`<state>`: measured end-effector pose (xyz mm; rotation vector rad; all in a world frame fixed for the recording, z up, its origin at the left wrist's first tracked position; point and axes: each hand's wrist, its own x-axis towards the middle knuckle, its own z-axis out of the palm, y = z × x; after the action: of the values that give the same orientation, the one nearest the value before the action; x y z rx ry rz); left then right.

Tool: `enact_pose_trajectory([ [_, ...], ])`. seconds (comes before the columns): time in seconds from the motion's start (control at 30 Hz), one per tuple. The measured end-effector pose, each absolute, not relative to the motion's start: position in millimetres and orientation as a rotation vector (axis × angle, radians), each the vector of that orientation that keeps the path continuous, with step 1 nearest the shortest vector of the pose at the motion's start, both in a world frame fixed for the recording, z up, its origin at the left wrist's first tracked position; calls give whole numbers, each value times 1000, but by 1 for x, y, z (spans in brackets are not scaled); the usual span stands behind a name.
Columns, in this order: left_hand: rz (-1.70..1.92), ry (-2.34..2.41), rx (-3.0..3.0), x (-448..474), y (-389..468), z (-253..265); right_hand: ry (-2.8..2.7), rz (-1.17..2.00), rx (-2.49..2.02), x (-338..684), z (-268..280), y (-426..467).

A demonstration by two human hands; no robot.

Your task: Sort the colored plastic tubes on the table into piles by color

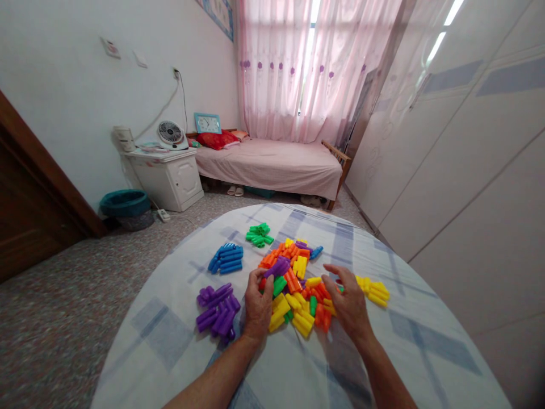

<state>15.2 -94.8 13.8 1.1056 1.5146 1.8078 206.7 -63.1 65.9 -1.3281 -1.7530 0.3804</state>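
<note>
My left hand (pixel 258 304) is closed on purple plastic tube pieces (pixel 279 267) at the left side of a mixed pile. Orange pieces (pixel 292 279), yellow pieces (pixel 302 322) and green pieces (pixel 280 286) lie jumbled in that pile. Over its right side my right hand (pixel 349 301) is open, thumb and fingers apart, near some orange pieces (pixel 322 317). Single-colour groups lie around: purple pieces (pixel 218 311) left of my left hand, blue pieces (pixel 226 258) farther back, green pieces (pixel 259 234) at the back, and yellow pieces (pixel 374 291) beyond my right hand.
The round table wears a checked cloth (pixel 166 335). Past it stand a bed (pixel 272 162), a white cabinet (pixel 170 179) with a fan (pixel 171 134) on top, and a bin (pixel 126 207). A wardrobe (pixel 447 153) runs along the right.
</note>
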Motion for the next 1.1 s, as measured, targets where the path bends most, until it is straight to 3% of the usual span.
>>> enact_pose_trajectory([
  [0.27, 1797, 1439, 1349, 26, -107, 22, -1995, 630, -1218, 163, 70, -94],
  [0.43, 1798, 1346, 1338, 27, -108, 21, -1788, 740, -1286, 161, 64, -92],
  [0.67, 1755, 1281, 1273, 28, -108, 16, -1551, 1177, -1080, 159, 64, -91],
  [1.1, 1729, 1333, 1286, 26, -102, 13, -1423, 1052, -1148, 167, 65, -85],
])
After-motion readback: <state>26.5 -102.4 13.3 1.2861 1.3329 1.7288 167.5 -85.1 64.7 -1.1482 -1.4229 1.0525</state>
